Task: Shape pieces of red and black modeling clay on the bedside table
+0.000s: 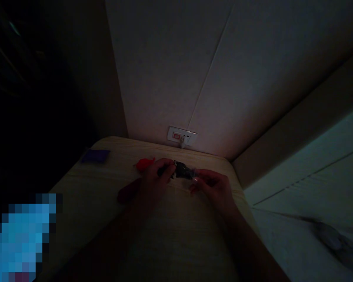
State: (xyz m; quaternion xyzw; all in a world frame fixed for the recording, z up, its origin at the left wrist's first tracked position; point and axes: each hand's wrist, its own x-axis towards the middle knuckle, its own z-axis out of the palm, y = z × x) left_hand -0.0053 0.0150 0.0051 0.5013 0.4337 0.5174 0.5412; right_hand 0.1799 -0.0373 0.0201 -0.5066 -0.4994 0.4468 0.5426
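Note:
Between my two hands is a small dark, shiny item point(182, 170) with pale, ragged edges on its left and something clear, like plastic, at its right end; its kind is too dim to make out. My left hand point(159, 172) grips its left part with thumb and fingers together. At the clear end, my right hand point(217, 190) is pinched closed. Just behind my left hand lies a bright red crumpled thing point(144, 164). A dark red, rounded long object point(128, 191) lies beside my left wrist, partly hidden by it.
The light-wood tabletop point(176, 219) meets a grey wall bearing a socket plate point(172, 134) with a plug in it. A purple packet point(95, 156) lies at the table's left edge. To the right runs a pale panelled surface point(312, 180). A blurred-out blue patch covers the lower left.

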